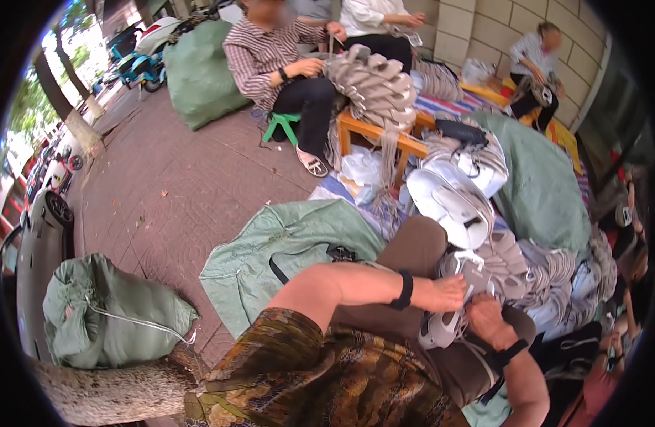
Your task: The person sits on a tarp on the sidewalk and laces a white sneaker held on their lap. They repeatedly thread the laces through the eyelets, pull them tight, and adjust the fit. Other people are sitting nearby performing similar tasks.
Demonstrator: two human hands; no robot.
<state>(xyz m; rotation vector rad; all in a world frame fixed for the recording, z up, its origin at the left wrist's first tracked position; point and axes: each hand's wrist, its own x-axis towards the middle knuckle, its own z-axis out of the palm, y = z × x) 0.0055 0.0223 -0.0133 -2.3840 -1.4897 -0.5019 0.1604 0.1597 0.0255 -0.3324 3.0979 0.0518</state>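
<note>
With left hand point(448, 293) clamped on grey upper point(475, 275), right hand point(486, 317) curled against it, hard to tell if gripping; propped at far edge of lap point(456, 366), probably for steadiness, beside stack point(504, 263), perhaps for easy reach.

At lower right, a soft grey-and-white piece point(441, 331) is partly covered by the bare left hand point(443, 294) and bare right hand point(488, 318), whose fingertips cannot be made out. A silver-grey car point(37, 245) is cut off by the dark rim at far left, a mottled brown trunk point(107, 395) at lower left. A person in a striped shirt point(253, 60) is cropped by the top edge.
</note>
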